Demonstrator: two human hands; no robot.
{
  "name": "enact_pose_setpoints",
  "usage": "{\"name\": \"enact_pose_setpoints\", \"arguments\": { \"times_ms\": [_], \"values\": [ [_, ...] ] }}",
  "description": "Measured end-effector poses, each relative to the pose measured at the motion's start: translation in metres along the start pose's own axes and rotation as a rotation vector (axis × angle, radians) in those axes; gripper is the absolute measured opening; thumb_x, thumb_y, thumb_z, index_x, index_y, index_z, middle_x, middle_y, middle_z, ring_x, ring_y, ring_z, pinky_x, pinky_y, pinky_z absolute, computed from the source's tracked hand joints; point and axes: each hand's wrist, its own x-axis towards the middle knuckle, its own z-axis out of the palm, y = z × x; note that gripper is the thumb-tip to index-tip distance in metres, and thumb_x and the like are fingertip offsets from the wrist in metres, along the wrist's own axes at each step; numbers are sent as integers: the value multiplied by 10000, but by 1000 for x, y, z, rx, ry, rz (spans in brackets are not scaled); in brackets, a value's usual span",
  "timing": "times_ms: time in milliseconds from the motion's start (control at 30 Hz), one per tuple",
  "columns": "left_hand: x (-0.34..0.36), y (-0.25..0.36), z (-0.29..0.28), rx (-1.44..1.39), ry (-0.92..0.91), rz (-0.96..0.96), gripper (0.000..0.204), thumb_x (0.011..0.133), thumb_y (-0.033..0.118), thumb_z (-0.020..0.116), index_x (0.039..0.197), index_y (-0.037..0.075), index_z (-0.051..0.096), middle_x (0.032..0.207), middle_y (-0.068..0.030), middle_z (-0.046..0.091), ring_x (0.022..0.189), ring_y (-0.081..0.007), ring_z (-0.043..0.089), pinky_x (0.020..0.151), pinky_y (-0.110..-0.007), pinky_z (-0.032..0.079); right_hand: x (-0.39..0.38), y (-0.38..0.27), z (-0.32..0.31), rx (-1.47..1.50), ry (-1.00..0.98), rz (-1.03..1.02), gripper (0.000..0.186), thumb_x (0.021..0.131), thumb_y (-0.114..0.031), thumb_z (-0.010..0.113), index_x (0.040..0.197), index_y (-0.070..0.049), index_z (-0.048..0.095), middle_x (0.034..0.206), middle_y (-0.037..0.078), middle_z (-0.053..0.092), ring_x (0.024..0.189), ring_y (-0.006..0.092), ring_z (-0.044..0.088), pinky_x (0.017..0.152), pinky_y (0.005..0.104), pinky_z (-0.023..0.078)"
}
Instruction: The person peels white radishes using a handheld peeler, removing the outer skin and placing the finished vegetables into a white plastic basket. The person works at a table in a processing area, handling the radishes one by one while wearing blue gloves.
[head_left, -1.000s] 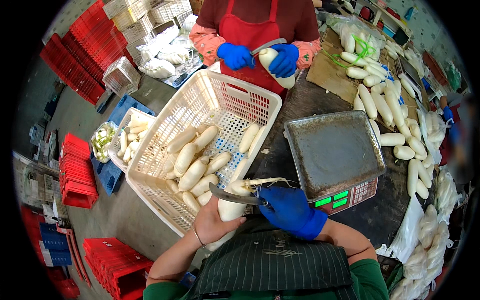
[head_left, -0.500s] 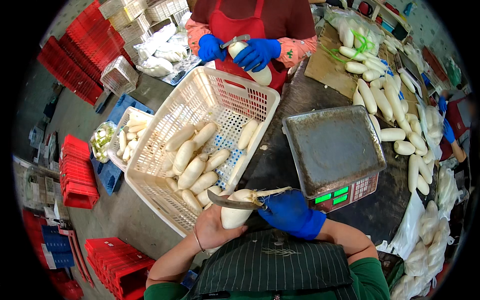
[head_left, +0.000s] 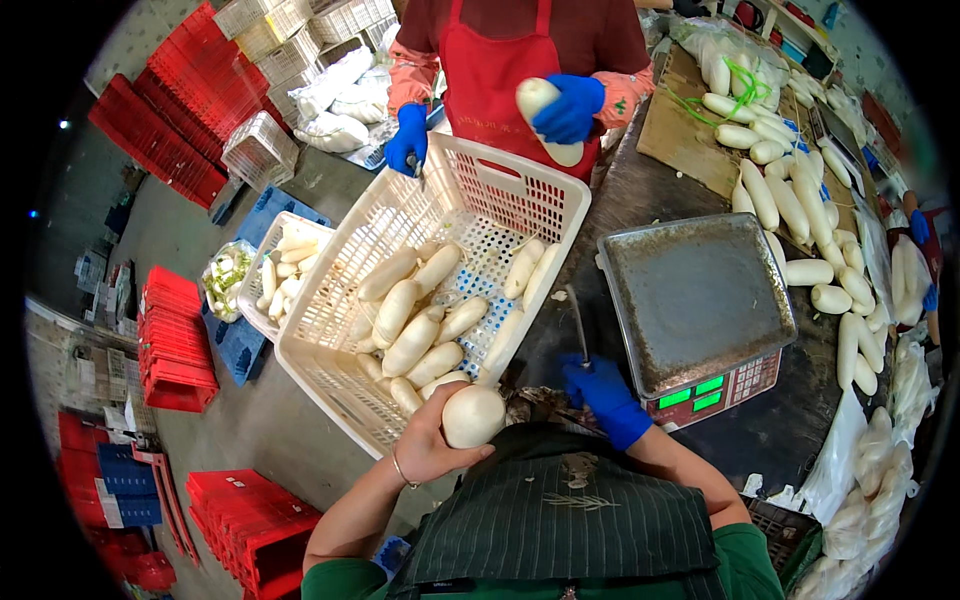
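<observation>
My bare left hand (head_left: 428, 440) is wrapped round a white radish (head_left: 474, 416), its smooth rounded end turned up, at the near edge of a white plastic crate (head_left: 540, 205). Several more radishes (head_left: 410, 340) lie inside that crate. In a blue glove, my right hand (head_left: 608, 402) grips a curved knife (head_left: 578, 322) by its handle; the blade points away from me, between the crate and the scale. Across the crate, a co-worker in a red apron holds a radish (head_left: 538, 100) in one gloved hand. The other glove holds a small knife low by the crate's far left corner.
A scale (head_left: 700, 300) with a wide metal pan stands right of my right hand. Many radishes (head_left: 790, 205) are piled on the dark table beyond it. Red crates (head_left: 178, 340) are stacked on the floor at left, beside a smaller white basket (head_left: 262, 235) of radishes.
The thin root end on my radish is gone, and my right hand has drawn the knife away to the right. The co-worker's hands have moved apart, the knife now away from their radish.
</observation>
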Motion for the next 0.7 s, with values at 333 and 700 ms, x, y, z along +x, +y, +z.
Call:
{"name": "enact_pose_setpoints", "arguments": {
  "times_ms": [333, 700],
  "values": [
    [31, -9, 3, -529, -65, 35, 702, 674, 208, 738, 1234, 26, 356, 1077, -89, 541, 989, -167, 529, 869, -311, 425, 9, 22, -2, -573, 374, -566, 788, 763, -128, 653, 1379, 17, 184, 1305, 197, 368, 1158, 279, 422, 947, 346, 375],
    [95, 28, 56, -1329, -119, 331, 744, 807, 698, 351, 1185, 63, 431, 1068, -190, 559, 1000, -347, 549, 860, -458, 455, -62, -31, 4, -102, -538, -352, 702, 757, -325, 701, 1290, 1, 381, 1192, 129, 522, 1071, 181, 498, 926, 321, 394]
  ]
}}
